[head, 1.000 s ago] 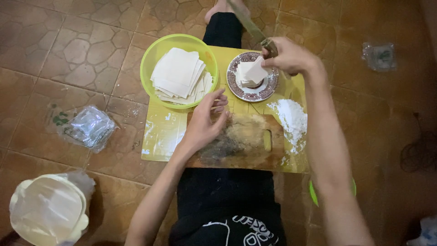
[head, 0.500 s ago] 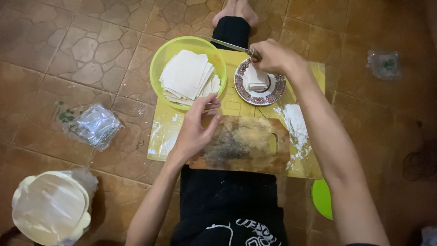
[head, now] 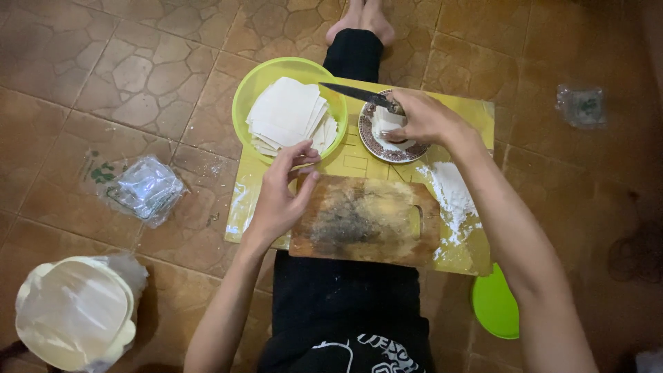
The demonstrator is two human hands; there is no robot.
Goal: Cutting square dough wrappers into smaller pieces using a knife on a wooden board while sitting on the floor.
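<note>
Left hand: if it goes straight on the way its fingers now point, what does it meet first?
Probably the green bowl of white sheets; the left hand points up at its near rim, though height is unclear.

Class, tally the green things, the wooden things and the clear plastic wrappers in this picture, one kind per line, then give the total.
Green things: 2, bowl and lid
Wooden things: 1, chopping board
Clear plastic wrappers: 2, and
Total: 5

The knife (head: 368, 97) handle is hidden inside the right hand (head: 423, 119); the green lid (head: 496, 305) lies half under the forearm; a white tub (head: 72, 314) runs off the lower left edge; the toes are cut off at the top.
</note>
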